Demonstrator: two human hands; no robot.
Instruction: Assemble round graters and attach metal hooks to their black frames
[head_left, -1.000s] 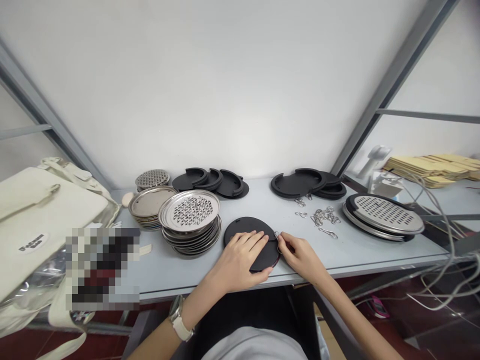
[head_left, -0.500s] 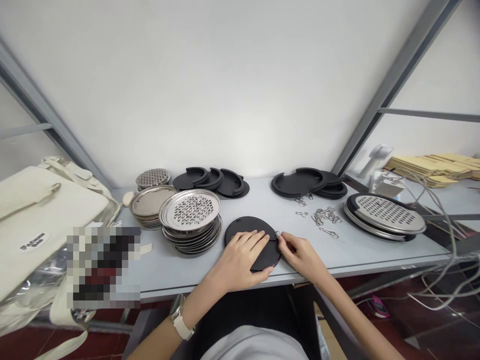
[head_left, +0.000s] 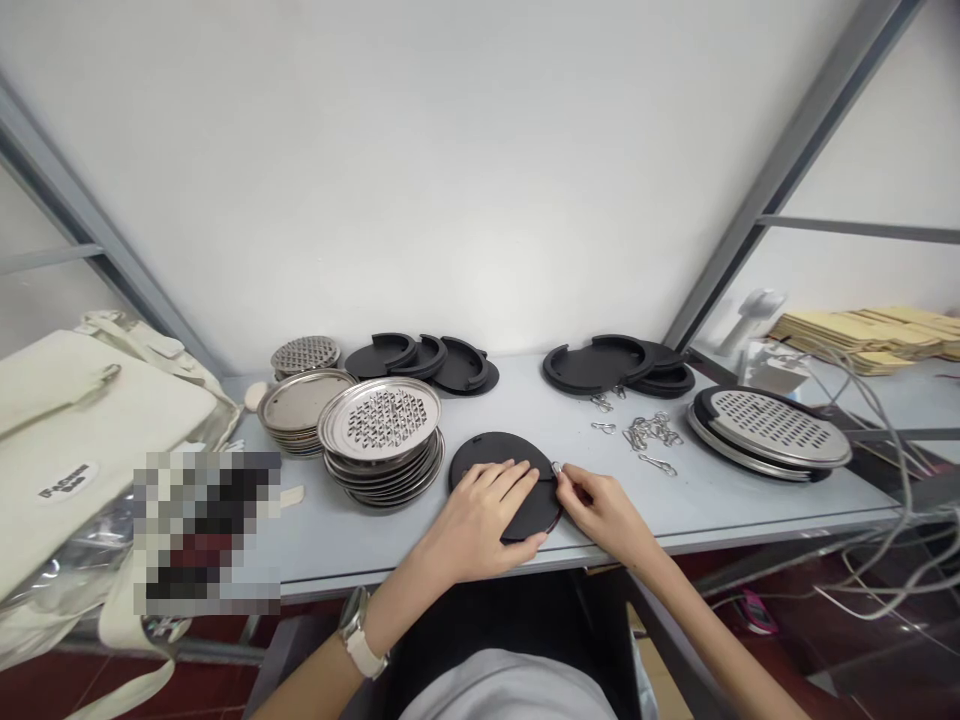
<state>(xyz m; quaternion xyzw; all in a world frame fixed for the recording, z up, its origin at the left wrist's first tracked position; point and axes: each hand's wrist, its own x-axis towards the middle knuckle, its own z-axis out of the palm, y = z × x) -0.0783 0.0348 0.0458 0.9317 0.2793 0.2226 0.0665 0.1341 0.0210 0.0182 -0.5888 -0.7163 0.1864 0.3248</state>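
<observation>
The black disc (head_left: 529, 515) lies flat by the near edge of the table (head_left: 322, 540), nearly round, with no clear long axis; its small slot (head_left: 478, 440) sits on the far rim, left of centre. The left hand (head_left: 487, 512) spreads over it, fingers extended, while the right hand (head_left: 594, 500) pinches a metal clip (head_left: 556, 468) at its right rim.

the round plate in front (head_left: 529, 515) is matte black, like the notched holders (head_left: 592, 368) behind it. the carabiner hook (head_left: 556, 468) at its edge shines silver. the near grater disc (head_left: 337, 440) is silver, patterned with rows of raised teeth; the far right grater (head_left: 780, 422) is silver with rows of dark slots. tabletop (head_left: 720, 512): pale blue-grey. canvas bag (head_left: 90, 400): cream, its white oval label (head_left: 67, 482) dark-lettered. watch strap (head_left: 365, 656): off-white. flat sheets (head_left: 840, 335): pale yellow.
</observation>
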